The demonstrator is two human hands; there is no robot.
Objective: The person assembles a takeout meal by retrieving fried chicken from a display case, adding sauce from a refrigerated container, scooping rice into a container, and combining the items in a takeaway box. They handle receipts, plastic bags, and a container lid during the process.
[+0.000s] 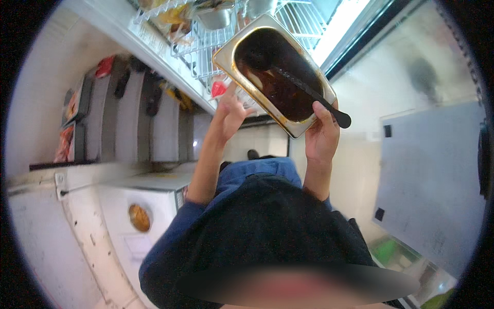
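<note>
Pan (225,57), one, dark sauce (275,100) inside, one black spoon (306,89), right hand (323,133) pinching pan's edge, left hand (230,115) spread alongside

2 hands (324,135), 1 pan (225,55), 1 utens. (303,88)

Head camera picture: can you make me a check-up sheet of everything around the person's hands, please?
Surface: white wire shelves behind the raised pan.
Things in hand: metal pan, tilted in view, with dark brown sauce and a utensil whose black handle sticks out over the rim.
Clutter: metal container on the shelves; small red item, kind unclear.
Right hand: grips the pan's near right corner, thumb by the handle.
Left hand: at the pan's left edge; grip unclear.
Cables: dark cable at the wall socket.
Surroundings: pale panel on the right.
</note>
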